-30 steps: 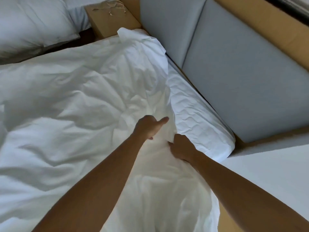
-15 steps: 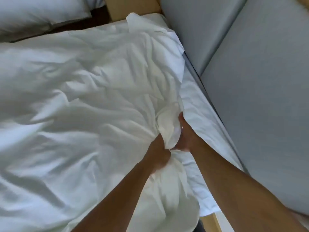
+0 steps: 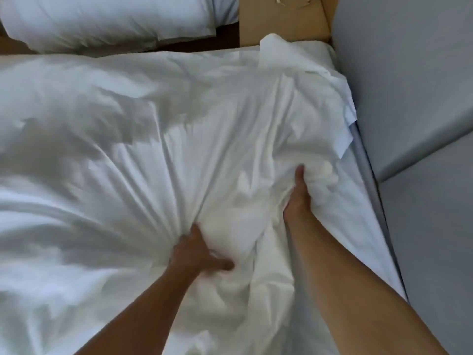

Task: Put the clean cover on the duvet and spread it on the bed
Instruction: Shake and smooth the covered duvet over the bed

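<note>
To the left of the left hand (image 3: 197,254), the duvet (image 3: 115,175) spreads wide, and long folds of its white cover (image 3: 230,129) run into this hand like a fan. The left hand grips a bunch of the cloth, fingers curled in, thumb lying out to the right. Just right of it, and farther from the body, the right hand (image 3: 298,201) holds another bunch. Its fingers are sunk in the fabric, so I cannot see them fully. Between both hands the cloth is heaped and loose. I judge the step is to settle the duvet inside the cover near this edge. To do it well, each hand should pinch cover and filling together, not the cover alone, then pull apart and shake until the folds go flat. Beyond the right hand, one corner (image 3: 273,47) of the cover lies twisted just beside a wooden surface (image 3: 281,19) and needs straightening. To the right of the right hand a strip of bed sheet (image 3: 363,213) is bare, then comes a grey padded panel (image 3: 422,124), so the duvet should be drawn toward that side.
</note>
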`<state>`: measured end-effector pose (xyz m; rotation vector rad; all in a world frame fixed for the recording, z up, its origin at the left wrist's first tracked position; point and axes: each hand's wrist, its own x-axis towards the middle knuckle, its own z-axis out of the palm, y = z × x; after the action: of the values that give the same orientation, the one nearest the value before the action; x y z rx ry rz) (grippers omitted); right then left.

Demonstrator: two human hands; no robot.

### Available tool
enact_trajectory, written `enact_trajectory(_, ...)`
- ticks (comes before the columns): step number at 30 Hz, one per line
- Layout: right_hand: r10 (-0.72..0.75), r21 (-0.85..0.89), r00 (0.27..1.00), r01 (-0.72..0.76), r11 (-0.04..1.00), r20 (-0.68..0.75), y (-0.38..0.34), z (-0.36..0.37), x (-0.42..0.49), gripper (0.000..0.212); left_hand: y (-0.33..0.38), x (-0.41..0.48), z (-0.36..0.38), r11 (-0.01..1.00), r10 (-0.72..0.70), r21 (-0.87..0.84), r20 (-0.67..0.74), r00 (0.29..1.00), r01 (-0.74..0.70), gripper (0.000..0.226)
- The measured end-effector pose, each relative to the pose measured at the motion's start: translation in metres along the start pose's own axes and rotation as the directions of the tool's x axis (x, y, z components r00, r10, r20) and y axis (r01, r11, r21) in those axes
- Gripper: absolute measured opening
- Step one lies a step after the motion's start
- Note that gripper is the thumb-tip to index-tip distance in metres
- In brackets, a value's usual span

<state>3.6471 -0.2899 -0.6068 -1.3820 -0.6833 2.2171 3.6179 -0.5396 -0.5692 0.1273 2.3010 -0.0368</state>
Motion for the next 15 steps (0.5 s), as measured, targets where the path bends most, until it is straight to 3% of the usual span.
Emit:
enact_trajectory(2,-0.012,-0.008,0.999,0.013,1.000,0.041,-0.026,0.006,0.021,0.063,-0.004,0.013,0.058,0.994,0.036,0.108,-0.054,0.998,-0.030,0.124)
enact_trajectory(5,0.079,-0.230,0.983,-0.038,0.972,0.168,-0.055,0.041,0.040,0.044,0.003,0.030,0.071,0.965,0.186,0.209,-0.112,0.976,-0.160,0.082)
enact_trajectory(7,0.067,-0.211,0.942,0.005,0.977,0.329,-0.089,0.107,0.043,0.037,0.022,0.042,0.032,0.979,0.203,0.052,-0.219,0.954,-0.196,0.062)
enact_trajectory(8,0.017,-0.158,0.912,0.053,0.986,0.410,-0.115,0.147,0.044,0.033,0.031,0.046,0.009,0.969,0.194,-0.069,-0.384,0.903,-0.238,0.049)
enact_trajectory(9,-0.042,-0.118,0.867,0.116,0.986,0.497,-0.139,0.183,0.045,0.032,0.039,0.049,-0.012,0.922,0.145,-0.228,-0.547,0.824,-0.314,0.043)
enact_trajectory(10,-0.082,-0.090,0.814,0.163,0.982,0.575,-0.157,0.208,0.049,0.033,0.046,0.052,-0.025,0.838,0.086,-0.375,-0.626,0.775,-0.396,0.048)
enact_trajectory(11,-0.096,-0.114,0.803,0.200,0.973,0.588,-0.165,0.218,0.058,0.035,0.050,0.053,-0.033,0.770,0.073,-0.467,-0.612,0.788,-0.434,0.057)
enact_trajectory(13,-0.009,-0.333,0.904,0.167,0.928,0.428,-0.156,0.199,0.077,0.044,0.060,0.051,-0.032,0.839,0.259,-0.353,-0.410,0.875,-0.414,0.068)
enact_trajectory(14,0.064,-0.422,0.977,0.029,0.906,0.205,-0.138,0.177,0.082,0.046,0.062,0.051,-0.025,0.891,0.335,-0.233,-0.242,0.910,-0.390,0.068)
enact_trajectory(15,0.062,-0.498,0.997,-0.072,0.864,-0.036,-0.120,0.148,0.096,0.046,0.063,0.053,-0.020,0.919,0.357,-0.150,-0.073,0.931,-0.364,0.068)
